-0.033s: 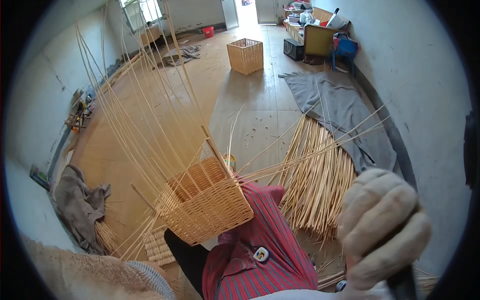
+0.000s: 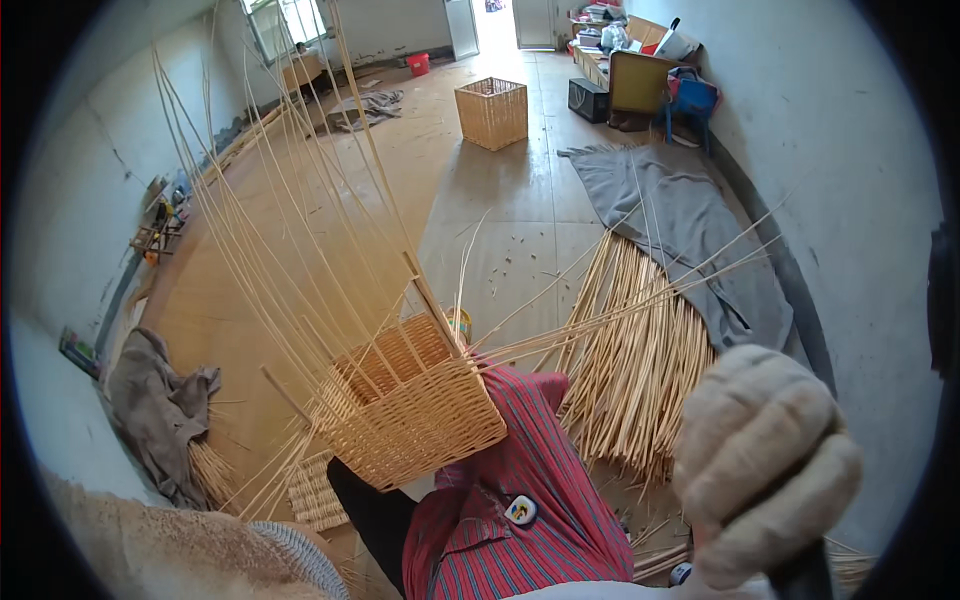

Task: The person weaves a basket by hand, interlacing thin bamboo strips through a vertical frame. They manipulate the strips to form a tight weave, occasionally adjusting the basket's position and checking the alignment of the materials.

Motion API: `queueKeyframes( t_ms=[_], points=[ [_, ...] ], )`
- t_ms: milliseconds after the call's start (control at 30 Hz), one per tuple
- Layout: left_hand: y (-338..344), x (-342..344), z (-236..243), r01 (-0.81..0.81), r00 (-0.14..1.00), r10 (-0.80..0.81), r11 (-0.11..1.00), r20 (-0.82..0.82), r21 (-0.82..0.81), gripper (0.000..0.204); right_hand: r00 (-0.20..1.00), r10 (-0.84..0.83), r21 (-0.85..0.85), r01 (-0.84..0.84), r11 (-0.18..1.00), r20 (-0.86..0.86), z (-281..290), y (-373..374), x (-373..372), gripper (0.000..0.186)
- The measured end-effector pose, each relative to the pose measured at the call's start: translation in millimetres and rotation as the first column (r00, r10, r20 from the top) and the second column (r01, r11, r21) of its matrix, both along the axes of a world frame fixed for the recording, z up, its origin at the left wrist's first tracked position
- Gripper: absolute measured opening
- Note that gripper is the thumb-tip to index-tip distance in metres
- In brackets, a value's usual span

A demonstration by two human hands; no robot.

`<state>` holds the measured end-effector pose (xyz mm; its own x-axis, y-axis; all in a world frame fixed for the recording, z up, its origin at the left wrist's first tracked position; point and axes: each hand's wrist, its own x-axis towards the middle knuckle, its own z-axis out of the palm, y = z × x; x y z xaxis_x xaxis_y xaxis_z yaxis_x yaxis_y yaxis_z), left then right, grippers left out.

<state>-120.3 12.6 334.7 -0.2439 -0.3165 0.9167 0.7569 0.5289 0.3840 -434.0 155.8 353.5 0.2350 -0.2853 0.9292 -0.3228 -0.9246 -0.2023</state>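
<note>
A partly woven wicker basket (image 2: 415, 420) rests tilted against my lap, long bare canes (image 2: 265, 270) rising from its far left side and others reaching out to the right. My right hand (image 2: 765, 460), in a pale work glove, is closed in a fist at the lower right, apart from the basket. From under its fingers runs a dark thing (image 2: 805, 570), too cut off to name. At the lower left, stained, worn cloth (image 2: 190, 550), seemingly my left glove, is very close; its fingers do not show. A small white rounded case (image 2: 521, 510) lies on the red striped cloth (image 2: 545, 470) over my lap.
A heap of peeled canes (image 2: 630, 370) lies to the right, partly under a grey cloth (image 2: 690, 220). Further off stand a finished-looking square basket (image 2: 492, 115), a black box (image 2: 588, 100) and a red bucket (image 2: 417, 64). Another cloth (image 2: 155, 410) covers canes at left.
My right hand has dropped very slightly, still closed. The basket and the canes stay where they were.
</note>
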Motion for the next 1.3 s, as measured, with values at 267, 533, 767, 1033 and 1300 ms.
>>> queueKeyframes(
  t_ms=[267,533,767,1033,1300],
  points=[
    [-3.4,-1.3,3.8,0.024,0.999,-0.024,1.000,-0.031,0.001,0.033,0.950,-0.171,-0.002,0.178,0.984,0.262,-30.0,39.3,-5.2,0.013],
    [-9.8,-25.5,-4.3,0.065,0.998,-0.066,0.997,0.025,0.047,0.032,0.969,0.087,0.300,-0.156,0.941,0.230,-58.4,-26.7,38.6,0.026],
    [-8.3,-32.6,-4.2,0.110,0.993,-0.113,0.991,0.038,0.073,0.031,0.854,0.109,0.179,-0.228,0.957,0.508,-35.7,-12.9,74.2,0.020],
    [-1.6,-23.3,-3.5,0.134,0.979,-0.147,0.986,0.138,0.100,0.030,0.794,0.161,-0.082,-0.139,0.987,0.586,-36.2,53.4,30.6,0.024],
    [6.9,-24.8,12.0,0.330,0.936,-0.339,0.938,0.089,0.105,0.029,0.160,-0.708,0.688,0.169,0.706,0.687,-235.9,25.2,-7.7,0.014]
  ],
)
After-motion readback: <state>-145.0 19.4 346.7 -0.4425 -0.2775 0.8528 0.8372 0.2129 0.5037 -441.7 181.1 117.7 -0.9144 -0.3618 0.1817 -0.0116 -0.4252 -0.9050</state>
